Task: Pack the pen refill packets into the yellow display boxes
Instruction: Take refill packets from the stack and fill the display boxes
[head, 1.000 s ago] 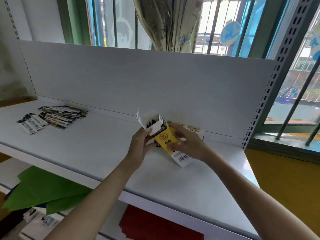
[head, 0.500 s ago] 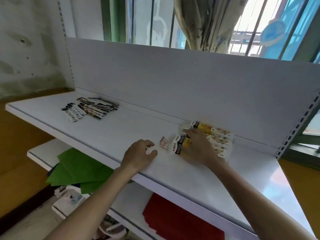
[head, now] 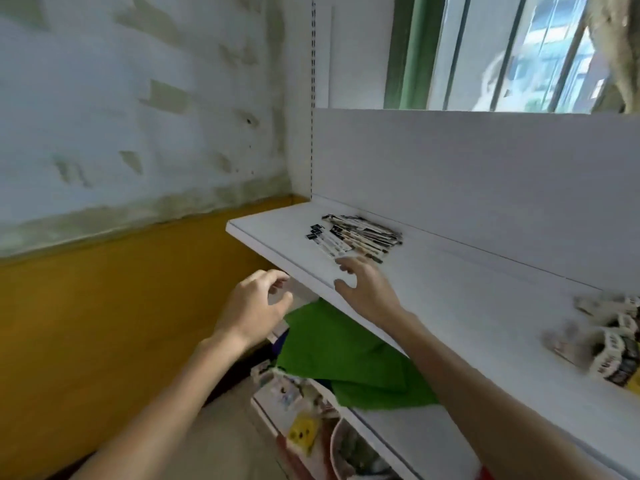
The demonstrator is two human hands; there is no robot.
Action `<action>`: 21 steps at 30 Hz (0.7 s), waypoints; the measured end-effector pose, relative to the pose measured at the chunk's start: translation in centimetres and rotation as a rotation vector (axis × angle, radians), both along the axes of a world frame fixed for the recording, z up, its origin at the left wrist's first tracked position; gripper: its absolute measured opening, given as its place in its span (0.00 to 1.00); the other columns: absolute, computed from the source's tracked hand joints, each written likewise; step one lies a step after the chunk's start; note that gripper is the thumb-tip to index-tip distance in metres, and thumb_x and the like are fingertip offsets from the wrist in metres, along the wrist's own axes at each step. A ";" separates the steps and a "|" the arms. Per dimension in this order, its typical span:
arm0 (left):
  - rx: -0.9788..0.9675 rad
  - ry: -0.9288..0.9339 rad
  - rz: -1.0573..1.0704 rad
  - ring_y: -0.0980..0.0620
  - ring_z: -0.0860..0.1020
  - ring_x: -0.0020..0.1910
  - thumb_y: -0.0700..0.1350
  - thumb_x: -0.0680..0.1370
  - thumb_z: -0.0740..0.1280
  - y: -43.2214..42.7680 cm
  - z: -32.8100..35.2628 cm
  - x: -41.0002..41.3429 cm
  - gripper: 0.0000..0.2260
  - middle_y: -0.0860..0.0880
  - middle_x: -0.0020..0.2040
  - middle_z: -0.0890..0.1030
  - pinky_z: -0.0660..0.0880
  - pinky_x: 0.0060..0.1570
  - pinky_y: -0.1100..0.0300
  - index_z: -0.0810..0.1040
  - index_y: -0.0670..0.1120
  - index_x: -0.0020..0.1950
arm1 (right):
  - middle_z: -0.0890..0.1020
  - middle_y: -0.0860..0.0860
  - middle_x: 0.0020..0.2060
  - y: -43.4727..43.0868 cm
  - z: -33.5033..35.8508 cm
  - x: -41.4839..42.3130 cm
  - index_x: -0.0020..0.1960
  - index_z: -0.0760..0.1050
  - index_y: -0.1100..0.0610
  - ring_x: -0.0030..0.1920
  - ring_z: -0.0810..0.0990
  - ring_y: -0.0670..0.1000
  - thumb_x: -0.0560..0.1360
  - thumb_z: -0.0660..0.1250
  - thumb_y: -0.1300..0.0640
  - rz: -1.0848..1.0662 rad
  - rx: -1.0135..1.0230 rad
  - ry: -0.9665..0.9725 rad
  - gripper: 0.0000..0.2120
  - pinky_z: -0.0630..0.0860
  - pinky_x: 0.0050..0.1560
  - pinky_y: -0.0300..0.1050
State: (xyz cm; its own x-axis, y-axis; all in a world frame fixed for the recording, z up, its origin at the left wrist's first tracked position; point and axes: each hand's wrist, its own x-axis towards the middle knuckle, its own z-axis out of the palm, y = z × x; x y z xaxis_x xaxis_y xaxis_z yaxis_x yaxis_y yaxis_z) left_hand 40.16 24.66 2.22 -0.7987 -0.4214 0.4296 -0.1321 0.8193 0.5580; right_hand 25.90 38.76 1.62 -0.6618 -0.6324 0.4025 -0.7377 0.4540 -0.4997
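One white shelf [head: 450, 306] had the display boxes [head: 609, 341] at its right end and the refill packets [head: 356, 237] heaped well apart on the left, hence the open, empty right hand [head: 367, 289] hovering just short of them, left hand [head: 252, 306] loosely curled, empty too.

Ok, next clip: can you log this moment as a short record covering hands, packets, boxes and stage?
refill packets: loose pile near the left end of the white shelf
display boxes: blurred cluster at the shelf's right end, far from both hands
left hand: empty, fingers loosely curled, in the air off the shelf's front edge
right hand: empty, fingers extended, over the shelf's front edge beside the pile's near end
below: green sheet on the lower shelf
stage: no packet in either hand yet
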 end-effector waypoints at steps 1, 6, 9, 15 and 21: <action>-0.008 -0.011 0.004 0.58 0.73 0.49 0.45 0.76 0.65 -1.4 -0.4 0.5 0.12 0.51 0.55 0.77 0.67 0.46 0.68 0.76 0.48 0.60 | 0.75 0.53 0.61 -1.6 -0.7 0.3 0.68 0.68 0.56 0.61 0.71 0.51 0.76 0.63 0.55 0.009 0.018 -0.023 0.21 0.70 0.60 0.46; 0.034 -0.071 -0.008 0.58 0.73 0.50 0.44 0.76 0.65 -6.8 -2.3 0.5 0.12 0.51 0.56 0.77 0.67 0.47 0.70 0.76 0.47 0.60 | 0.75 0.52 0.59 -6.9 -2.4 0.2 0.68 0.68 0.55 0.60 0.72 0.51 0.76 0.62 0.55 0.004 0.080 -0.074 0.20 0.71 0.61 0.50; 0.068 -0.082 -0.060 0.59 0.73 0.51 0.43 0.77 0.65 -8.6 -3.2 -1.6 0.13 0.50 0.58 0.77 0.66 0.48 0.71 0.75 0.46 0.61 | 0.77 0.53 0.57 -8.1 -2.6 -1.7 0.66 0.70 0.56 0.58 0.73 0.52 0.76 0.63 0.56 -0.028 0.048 -0.058 0.19 0.72 0.58 0.49; 0.094 -0.175 -0.228 0.61 0.70 0.55 0.45 0.77 0.64 -10.1 -5.3 -7.8 0.15 0.52 0.62 0.74 0.66 0.57 0.67 0.73 0.49 0.64 | 0.80 0.54 0.55 -10.1 -2.8 -8.8 0.61 0.75 0.60 0.54 0.77 0.53 0.77 0.63 0.57 -0.135 0.029 -0.045 0.14 0.74 0.54 0.48; 0.145 -0.128 -0.214 0.59 0.72 0.53 0.42 0.77 0.63 -14.5 -4.4 -14.7 0.13 0.51 0.59 0.76 0.67 0.52 0.69 0.75 0.46 0.62 | 0.74 0.52 0.44 -14.3 -4.1 -15.2 0.49 0.75 0.58 0.46 0.73 0.52 0.75 0.63 0.50 -0.224 0.244 0.006 0.10 0.70 0.43 0.44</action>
